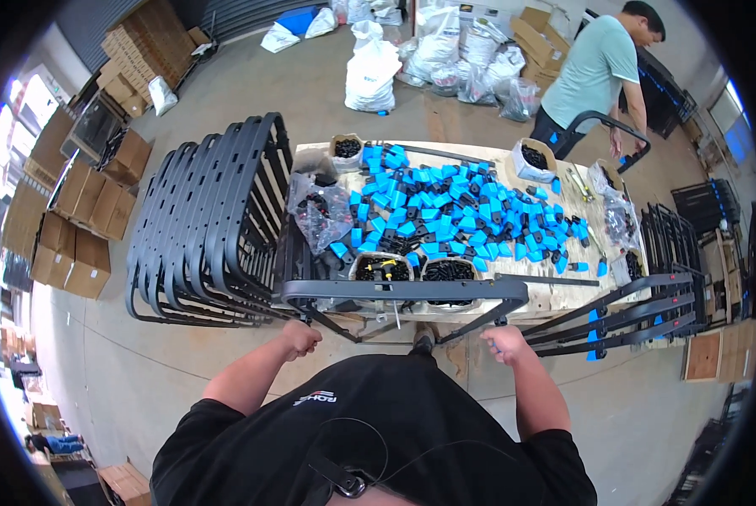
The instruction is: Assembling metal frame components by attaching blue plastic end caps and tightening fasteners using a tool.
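Note:
A black metal frame (403, 291) with rounded corners stands at the near edge of the worktable, its top bar running across in front of me. Just below its left corner is my left hand (300, 339), fingers curled closed. My right hand (504, 343) is closed in a pinch under the right corner, close to a small dark fitting (501, 320). Whatever either hand holds is too small or hidden to make out. Behind the bar are two open containers of small black parts (450, 270); a yellow-and-black hand tool (381, 268) lies on the left one.
Blue-and-black plastic pieces (445, 202) are heaped over the wooden table (546, 297). Several black frames (218, 194) stand at left, with others (622, 316) at right. A co-worker (593, 76) handles a frame at the far right. White sacks (371, 72) sit beyond the table.

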`<state>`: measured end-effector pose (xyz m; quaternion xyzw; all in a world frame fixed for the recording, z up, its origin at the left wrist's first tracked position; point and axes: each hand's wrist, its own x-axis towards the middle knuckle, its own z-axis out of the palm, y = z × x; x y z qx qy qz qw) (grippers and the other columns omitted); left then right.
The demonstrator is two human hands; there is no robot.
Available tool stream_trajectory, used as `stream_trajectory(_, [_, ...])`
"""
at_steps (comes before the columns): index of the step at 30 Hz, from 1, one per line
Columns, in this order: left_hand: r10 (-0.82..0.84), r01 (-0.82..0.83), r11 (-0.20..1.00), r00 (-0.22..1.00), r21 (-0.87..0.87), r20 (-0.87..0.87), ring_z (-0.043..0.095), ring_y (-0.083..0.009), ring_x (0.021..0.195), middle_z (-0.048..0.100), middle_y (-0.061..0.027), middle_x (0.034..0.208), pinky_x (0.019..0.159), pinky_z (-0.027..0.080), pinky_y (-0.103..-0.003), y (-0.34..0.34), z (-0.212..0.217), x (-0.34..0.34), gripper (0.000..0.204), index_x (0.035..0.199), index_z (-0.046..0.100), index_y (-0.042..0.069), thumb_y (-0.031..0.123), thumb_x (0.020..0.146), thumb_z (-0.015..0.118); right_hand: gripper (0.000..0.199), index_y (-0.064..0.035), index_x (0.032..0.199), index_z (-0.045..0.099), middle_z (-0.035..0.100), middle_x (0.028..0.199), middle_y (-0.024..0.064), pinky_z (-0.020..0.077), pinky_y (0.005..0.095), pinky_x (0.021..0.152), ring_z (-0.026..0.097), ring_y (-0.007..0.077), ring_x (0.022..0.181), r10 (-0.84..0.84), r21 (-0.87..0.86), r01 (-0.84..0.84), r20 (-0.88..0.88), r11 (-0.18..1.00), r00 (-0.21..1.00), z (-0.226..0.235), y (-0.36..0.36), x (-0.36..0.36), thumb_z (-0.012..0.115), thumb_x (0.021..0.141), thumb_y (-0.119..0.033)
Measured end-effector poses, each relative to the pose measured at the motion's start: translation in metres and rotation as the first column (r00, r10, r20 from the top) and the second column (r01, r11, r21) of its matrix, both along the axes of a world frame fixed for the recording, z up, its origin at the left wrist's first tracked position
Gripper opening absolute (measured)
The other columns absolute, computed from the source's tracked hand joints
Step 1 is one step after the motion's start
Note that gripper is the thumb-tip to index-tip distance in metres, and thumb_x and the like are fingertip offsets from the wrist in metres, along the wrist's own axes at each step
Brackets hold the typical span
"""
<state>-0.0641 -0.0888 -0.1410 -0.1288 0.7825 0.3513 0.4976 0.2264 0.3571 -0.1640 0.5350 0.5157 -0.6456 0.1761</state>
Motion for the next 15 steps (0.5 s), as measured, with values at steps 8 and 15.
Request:
stream_trajectory(8, [0.037,-0.054,0.997,0.951,0.049,0.306,0.033,-0.0056,0.04,0.052,-0.0024,0.066,0.035,0.022,-0.022,-0.013,0.04,-0.025,0.03,0.08,0.056,0.009,0.032,0.096,0.067,0.04,-0.0101,0.087,0.055,0.051,0.065,0.0008,0.0268,0.0283,0.04,0.039,0.0097,0.044,-0.112,0.015,0.111,0.054,0.994,0.992,0.073,-0.015,-0.01,0.079,0.083,-0.042])
stream_trajectory(15, [-0.037,0.043,0.997,0.995,-0.06,0.094,0.043,-0.0106,0.045,0.057,-0.0045,0.07,0.039,0.03,-0.03,-0.002,0.03,-0.004,0.023,0.097,0.066,0.005,0.027,0.092,0.07,0.045,-0.0126,0.079,0.049,0.041,0.061,-0.0021,0.0217,0.0276,0.041,0.032,0.0095,0.042,-0.161,-0.051,0.16,-0.011,0.986,0.987,0.089,-0.007,-0.007,0.077,0.083,-0.047])
